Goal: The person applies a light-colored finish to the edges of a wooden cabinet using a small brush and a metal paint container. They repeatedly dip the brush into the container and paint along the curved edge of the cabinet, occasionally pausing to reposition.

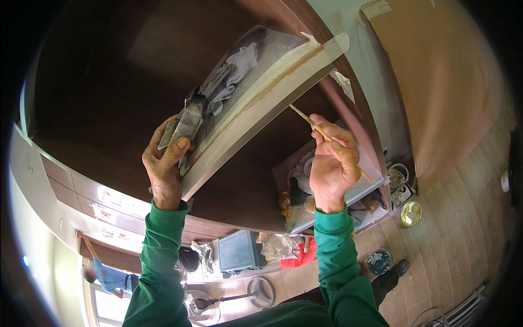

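My left hand (165, 163) grips a stained, folded grey piece (189, 121), its thumb across the near side; the exact kind is unclear. It is at the left end of a dusty shelf board (275, 49) with a pale front edge. Farther along the board lies a crumpled grey-white rag (239, 64). Below the edge, to the right, my right hand (333, 171) holds a thin paintbrush (301, 113) between thumb and fingers. The brush tip points up and left, close to the underside of the board edge, with a small gap appearing between them.
A lower shelf (305, 222) holds a bowl and clutter. On the wooden floor are a gold-coloured can (411, 213), an open dark tub (380, 261) and a white bucket (399, 173). Behind stand a blue-grey bin (238, 252) and another person (111, 277) at lower left.
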### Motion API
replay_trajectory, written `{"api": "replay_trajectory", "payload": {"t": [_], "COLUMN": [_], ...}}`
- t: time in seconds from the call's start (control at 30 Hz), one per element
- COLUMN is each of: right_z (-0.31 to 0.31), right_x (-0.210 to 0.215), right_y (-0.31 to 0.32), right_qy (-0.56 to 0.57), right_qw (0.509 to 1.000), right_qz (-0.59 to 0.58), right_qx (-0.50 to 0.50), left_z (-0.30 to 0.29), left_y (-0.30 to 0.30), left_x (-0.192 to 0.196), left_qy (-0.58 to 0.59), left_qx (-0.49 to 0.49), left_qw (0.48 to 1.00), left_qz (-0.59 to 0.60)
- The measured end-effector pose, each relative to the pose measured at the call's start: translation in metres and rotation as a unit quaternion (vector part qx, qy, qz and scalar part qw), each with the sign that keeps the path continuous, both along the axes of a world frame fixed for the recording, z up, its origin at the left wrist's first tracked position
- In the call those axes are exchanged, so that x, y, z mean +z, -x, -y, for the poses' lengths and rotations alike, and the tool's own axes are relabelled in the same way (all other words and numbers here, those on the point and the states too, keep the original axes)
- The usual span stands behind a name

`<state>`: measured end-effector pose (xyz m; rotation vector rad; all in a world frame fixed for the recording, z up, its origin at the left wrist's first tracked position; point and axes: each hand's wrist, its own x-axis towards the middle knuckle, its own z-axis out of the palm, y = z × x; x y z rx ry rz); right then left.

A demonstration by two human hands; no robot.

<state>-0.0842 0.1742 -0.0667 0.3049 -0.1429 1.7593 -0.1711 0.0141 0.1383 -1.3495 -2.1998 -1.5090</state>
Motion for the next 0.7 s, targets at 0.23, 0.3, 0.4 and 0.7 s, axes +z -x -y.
{"api": "replay_trajectory", "payload": {"t": [0.23,0.3,0.4,0.7], "right_z": [0.0062,0.0051,0.0011,0.0067], "right_x": [-0.0036,-0.0024,-0.0005,-0.0026], "right_y": [0.0022,0.0002,-0.0009,0.0027], "right_qy": [-0.015,-0.011,0.0,-0.013], "right_qw": [1.0,1.0,1.0,1.0], "right_qz": [0.009,0.007,-0.001,0.002], "right_qx": [0.009,0.004,-0.002,0.013], "left_z": [0.0005,0.0005,0.0009,0.0003], "left_y": [0.0028,0.0021,0.0013,0.0027], "left_x": [0.0,-0.0001,0.0,0.0004], "left_qy": [0.0,0.001,0.003,0.003], "left_qx": [-0.002,0.0,0.002,-0.002], "left_qw": [1.0,1.0,1.0,1.0], "left_qz": [0.002,0.001,-0.004,-0.003]}}
